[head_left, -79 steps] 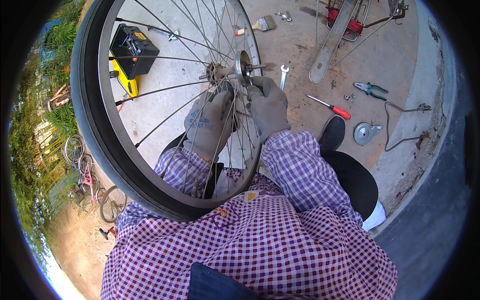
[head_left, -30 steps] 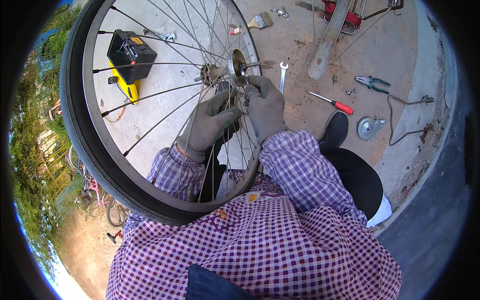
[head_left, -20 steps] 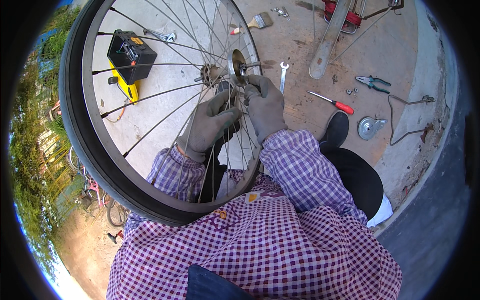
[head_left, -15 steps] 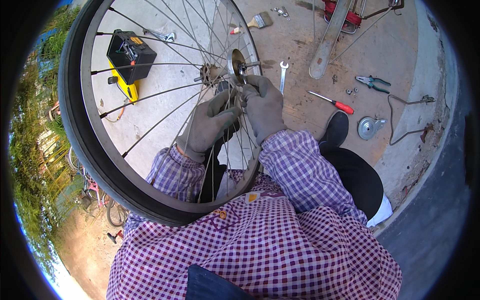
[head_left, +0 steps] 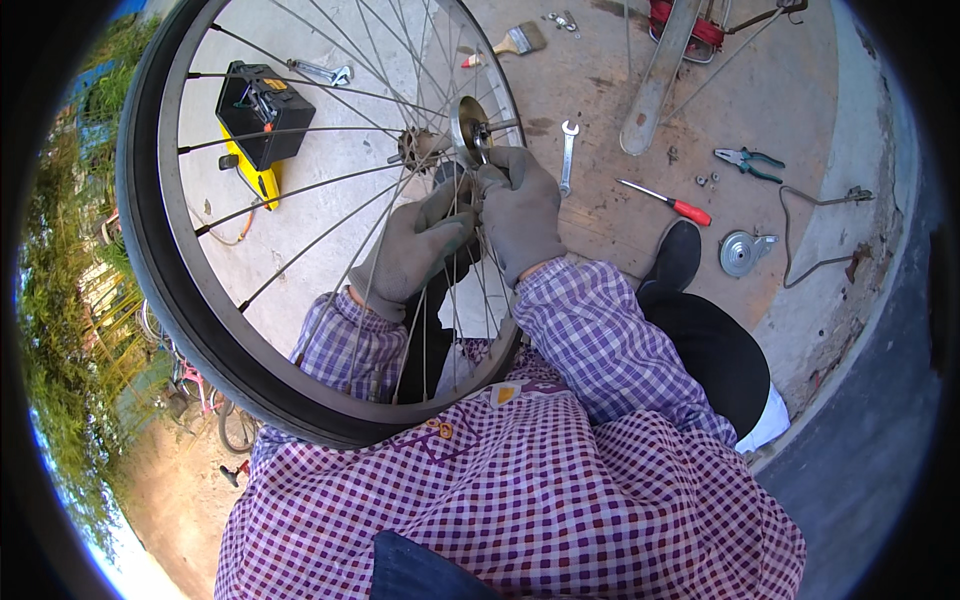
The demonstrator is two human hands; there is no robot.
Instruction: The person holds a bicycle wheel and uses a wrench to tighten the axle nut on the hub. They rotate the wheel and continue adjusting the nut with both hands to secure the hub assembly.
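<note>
A bicycle wheel (head_left: 188, 255) with a black tyre stands tilted before me, its spokes running to a rusty hub (head_left: 418, 148). On the hub's right side sits a round metal brake drum (head_left: 466, 132) with the axle poking out. Among the spokes, my left hand (head_left: 415, 248) in a grey glove has its fingers curled together just below the hub. My right hand (head_left: 522, 208), gloved too, pinches close under the drum, its fingertips almost meeting the left ones. What lies between the fingers of either hand is hidden by gloves and spokes.
Behind the wheel lies a black and yellow toolbox (head_left: 262, 120) beside an adjustable wrench (head_left: 322, 72). On the ground to the right are a brush (head_left: 520, 39), a spanner (head_left: 568, 158), a screwdriver (head_left: 672, 204), pliers (head_left: 748, 163), a brake plate (head_left: 742, 253) and a bent wire stand (head_left: 800, 212).
Both hands stay beneath the drum; the right one has shifted very slightly left and up. The wheel has hardly moved, and the view has shifted a little.
</note>
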